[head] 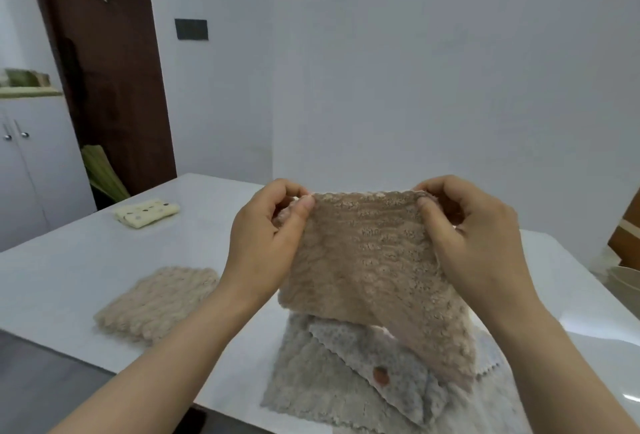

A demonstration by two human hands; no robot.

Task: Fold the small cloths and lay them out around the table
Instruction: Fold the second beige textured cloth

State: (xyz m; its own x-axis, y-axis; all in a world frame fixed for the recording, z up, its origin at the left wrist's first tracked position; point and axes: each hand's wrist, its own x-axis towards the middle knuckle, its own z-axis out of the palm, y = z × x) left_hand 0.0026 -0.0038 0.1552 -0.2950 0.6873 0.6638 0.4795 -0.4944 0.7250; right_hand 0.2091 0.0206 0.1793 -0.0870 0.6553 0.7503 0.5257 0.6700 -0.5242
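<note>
Pinching the top corners of the brown cloth (374, 267) with my left hand (266, 243) and right hand (474, 243), I hold it above the cloth pile (332, 385); next I think I fold it.

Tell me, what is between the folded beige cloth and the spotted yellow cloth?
Nothing: in the head view only bare white table lies between the folded beige cloth and the spotted yellow cloth.

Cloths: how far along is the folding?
Done: two folded and set out, a beige cloth at left and a dotted yellow cloth farther back. In hand: a tan cloth pinched by the left hand and right hand. Left: the unfolded pile beneath.
</note>
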